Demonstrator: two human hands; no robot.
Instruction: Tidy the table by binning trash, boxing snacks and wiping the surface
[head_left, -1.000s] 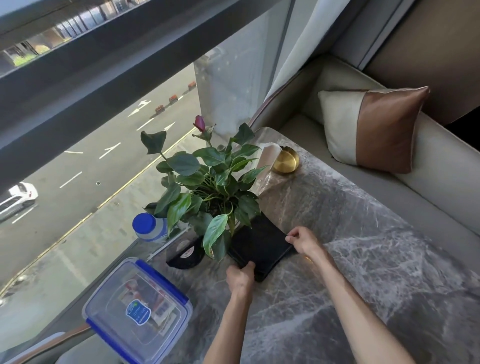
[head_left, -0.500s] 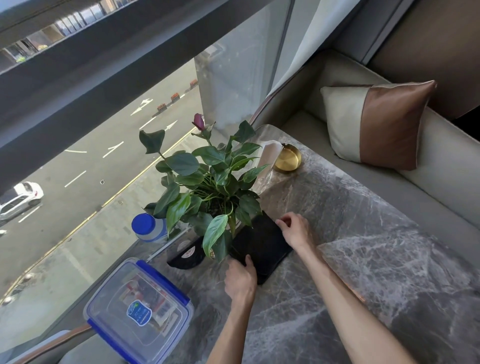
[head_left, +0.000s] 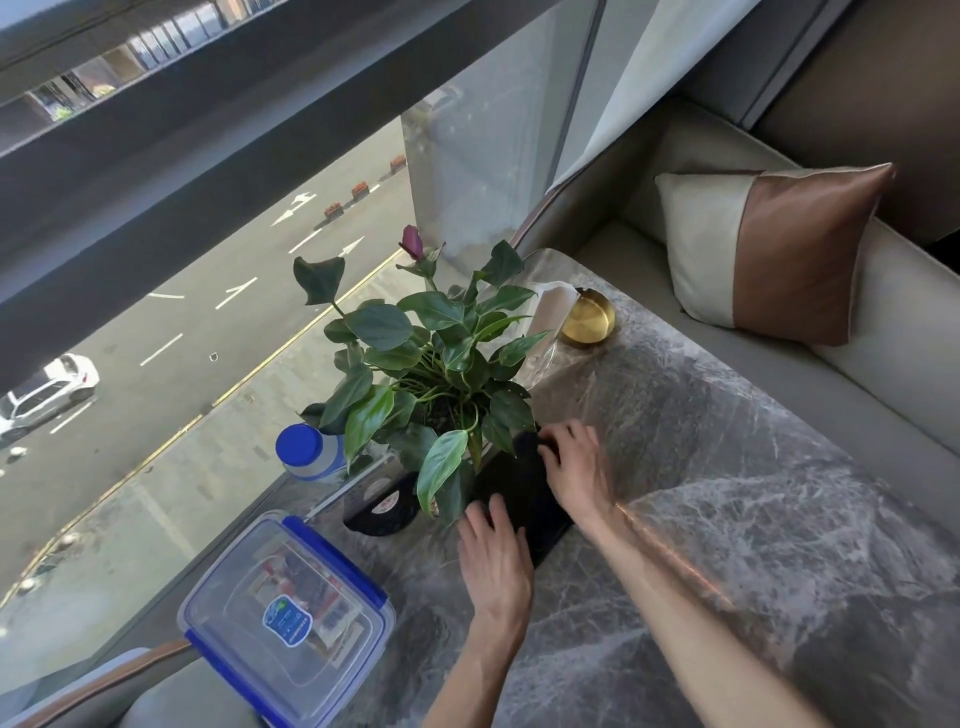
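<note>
Grey marble veined with white makes up the table (head_left: 727, 519), its polished top reflecting the right forearm. Between the two hands lies the black cloth (head_left: 519, 488), a flat, matte, roughly rectangular piece on the marble, its far end rumpled upward. The left hand (head_left: 493, 556) rests on the cloth's near corner with fingers straight and spread, flat against it. The right hand (head_left: 571, 467), somewhat blurred, sits at the cloth's far end with its fingers curled round the bunched edge, gripping it. Just beyond both hands stands a potted plant (head_left: 436, 353) with glossy, pointed green leaves and one purple bud; a leaf hangs over the cloth beside the left fingertips. To the left of the left hand sits a round black object (head_left: 382, 512) with a pale label, and farther left a clear rectangular plastic box (head_left: 280, 618) with blue clips and packets inside, lid on. Beyond that box stands a bottle with a smooth blue cap (head_left: 301, 449). Well beyond the right hand, a shiny round brass dish (head_left: 588, 317) sits near the table's far corner. To the right, a satin cushion (head_left: 769, 249) in cream and brown leans on an upholstered bench.
</note>
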